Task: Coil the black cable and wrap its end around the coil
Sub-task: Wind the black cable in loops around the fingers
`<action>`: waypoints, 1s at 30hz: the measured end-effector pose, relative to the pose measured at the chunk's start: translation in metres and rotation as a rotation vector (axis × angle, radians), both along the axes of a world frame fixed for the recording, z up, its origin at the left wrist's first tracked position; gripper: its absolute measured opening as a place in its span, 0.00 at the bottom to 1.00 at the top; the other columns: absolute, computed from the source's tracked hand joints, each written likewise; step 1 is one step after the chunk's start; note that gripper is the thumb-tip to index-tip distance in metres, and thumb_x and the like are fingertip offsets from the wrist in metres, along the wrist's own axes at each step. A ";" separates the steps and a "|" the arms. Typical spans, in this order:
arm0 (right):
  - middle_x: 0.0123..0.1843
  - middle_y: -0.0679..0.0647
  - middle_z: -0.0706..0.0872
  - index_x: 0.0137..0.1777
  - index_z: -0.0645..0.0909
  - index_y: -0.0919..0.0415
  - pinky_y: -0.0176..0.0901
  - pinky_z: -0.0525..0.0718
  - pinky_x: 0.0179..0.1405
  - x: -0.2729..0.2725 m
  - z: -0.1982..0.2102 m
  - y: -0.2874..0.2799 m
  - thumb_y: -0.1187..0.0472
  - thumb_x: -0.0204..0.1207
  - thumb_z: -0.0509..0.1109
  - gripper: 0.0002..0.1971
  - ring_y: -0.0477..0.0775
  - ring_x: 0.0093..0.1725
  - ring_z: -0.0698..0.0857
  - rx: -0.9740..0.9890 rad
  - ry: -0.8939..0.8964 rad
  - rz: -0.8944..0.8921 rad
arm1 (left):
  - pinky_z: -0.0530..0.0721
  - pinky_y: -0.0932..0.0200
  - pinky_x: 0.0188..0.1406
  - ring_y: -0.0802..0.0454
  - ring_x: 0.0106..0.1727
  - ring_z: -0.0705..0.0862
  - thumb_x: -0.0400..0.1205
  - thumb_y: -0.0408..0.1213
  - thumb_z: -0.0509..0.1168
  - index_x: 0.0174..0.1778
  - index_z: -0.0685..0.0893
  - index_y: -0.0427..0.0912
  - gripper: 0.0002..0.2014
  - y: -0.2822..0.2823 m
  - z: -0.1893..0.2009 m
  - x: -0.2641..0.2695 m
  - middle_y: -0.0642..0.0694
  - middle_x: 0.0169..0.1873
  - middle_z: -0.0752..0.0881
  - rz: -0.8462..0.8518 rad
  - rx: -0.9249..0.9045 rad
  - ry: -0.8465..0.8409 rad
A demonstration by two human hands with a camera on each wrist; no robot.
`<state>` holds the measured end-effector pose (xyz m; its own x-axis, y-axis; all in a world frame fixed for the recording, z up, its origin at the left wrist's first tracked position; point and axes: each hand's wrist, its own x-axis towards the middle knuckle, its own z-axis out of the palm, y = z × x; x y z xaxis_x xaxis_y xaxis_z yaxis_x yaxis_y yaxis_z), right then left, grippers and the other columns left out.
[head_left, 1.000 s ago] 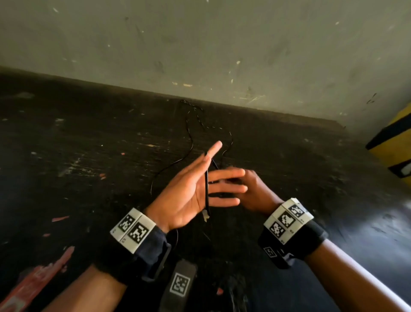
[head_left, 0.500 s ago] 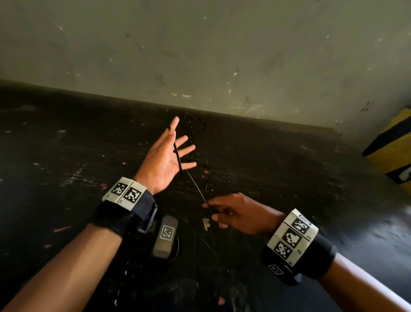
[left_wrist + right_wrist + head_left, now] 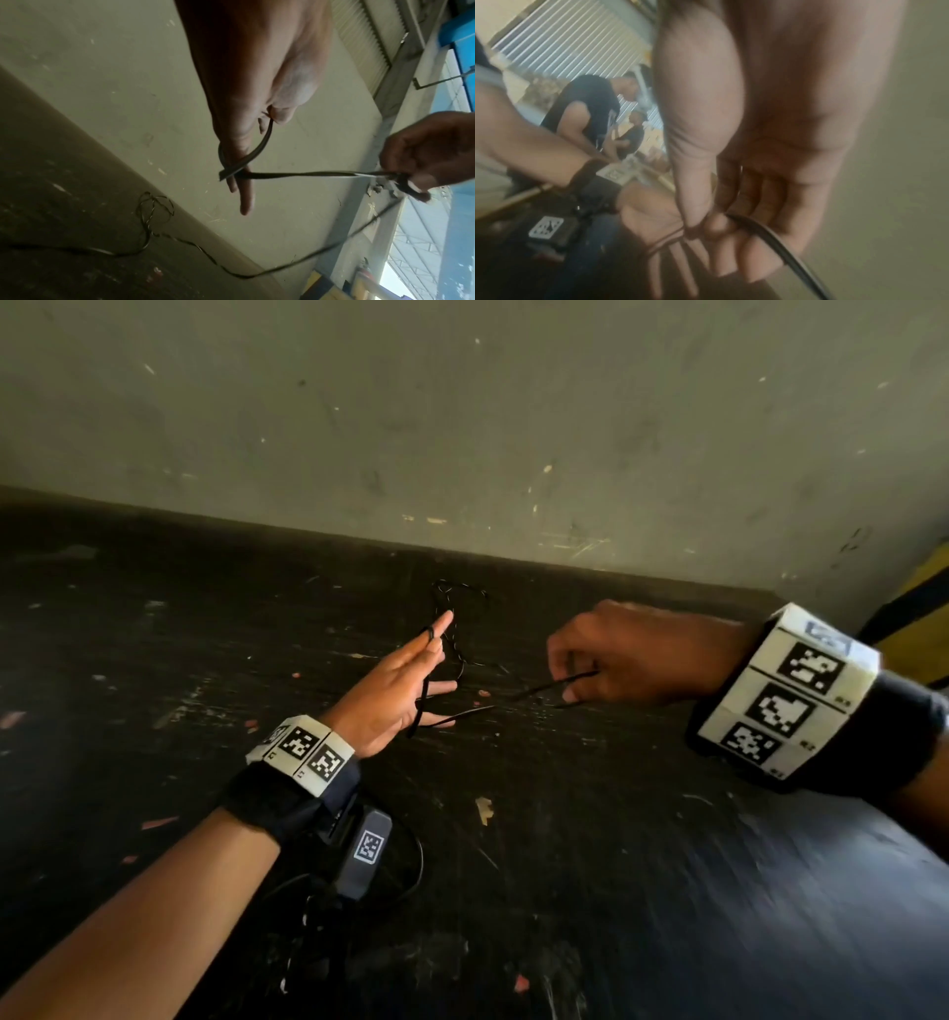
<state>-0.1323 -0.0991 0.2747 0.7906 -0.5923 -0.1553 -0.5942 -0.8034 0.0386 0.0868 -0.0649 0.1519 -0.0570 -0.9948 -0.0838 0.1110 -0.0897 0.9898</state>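
Observation:
A thin black cable (image 3: 464, 711) is looped once around the straight fingers of my left hand (image 3: 426, 660). In the left wrist view the left thumb pins the cable's end (image 3: 268, 125) against the hand, and the loop (image 3: 231, 164) crosses the fingers. From there the cable runs taut to my right hand (image 3: 575, 683), which pinches it between thumb and fingers (image 3: 693, 229). The remaining cable (image 3: 154, 227) trails from the right hand down to the dark surface and lies in loose loops (image 3: 457, 598) near the wall.
A scuffed grey wall (image 3: 513, 428) stands just behind the dark, paint-flecked surface (image 3: 565, 839). A yellow and black object (image 3: 914, 618) sits at the far right. The right wrist view shows people (image 3: 590, 113) in the background.
My right hand has swung up and to the right, drawing the cable around the left fingers. The left hand has kept its fingers straight and stayed forward.

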 end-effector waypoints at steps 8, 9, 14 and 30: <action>0.32 0.43 0.80 0.38 0.78 0.49 0.36 0.72 0.32 0.003 0.023 -0.003 0.55 0.76 0.69 0.06 0.40 0.32 0.79 -0.024 0.106 0.098 | 0.88 0.44 0.53 0.40 0.75 0.73 0.85 0.52 0.50 0.77 0.57 0.71 0.23 0.004 0.007 0.002 0.46 0.85 0.50 0.041 -0.050 -0.186; 0.33 0.47 0.82 0.39 0.79 0.53 0.38 0.74 0.33 -0.003 0.020 -0.006 0.54 0.77 0.69 0.07 0.45 0.32 0.81 -0.067 0.148 0.104 | 0.87 0.41 0.56 0.41 0.75 0.73 0.85 0.52 0.50 0.77 0.58 0.71 0.23 0.006 0.008 0.007 0.46 0.85 0.50 0.066 -0.051 -0.209; 0.35 0.52 0.87 0.43 0.85 0.59 0.42 0.80 0.33 -0.019 0.020 -0.014 0.52 0.80 0.64 0.14 0.48 0.32 0.84 -0.063 -0.189 0.225 | 0.87 0.38 0.55 0.40 0.72 0.75 0.86 0.51 0.50 0.77 0.59 0.71 0.22 0.015 0.008 0.018 0.41 0.84 0.54 0.028 0.000 -0.137; 0.35 0.60 0.89 0.46 0.86 0.66 0.41 0.81 0.30 0.021 0.026 -0.042 0.54 0.82 0.61 0.17 0.55 0.30 0.85 -0.256 -0.422 0.234 | 0.91 0.47 0.31 0.37 0.64 0.84 0.83 0.57 0.45 0.75 0.58 0.77 0.22 0.051 0.038 -0.040 0.44 0.78 0.70 -0.423 0.029 0.236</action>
<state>-0.1117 -0.1412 0.3006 0.8682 -0.3707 0.3299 -0.4073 -0.9121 0.0470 0.0471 -0.0134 0.1898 -0.4766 -0.8778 -0.0474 0.2802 -0.2028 0.9383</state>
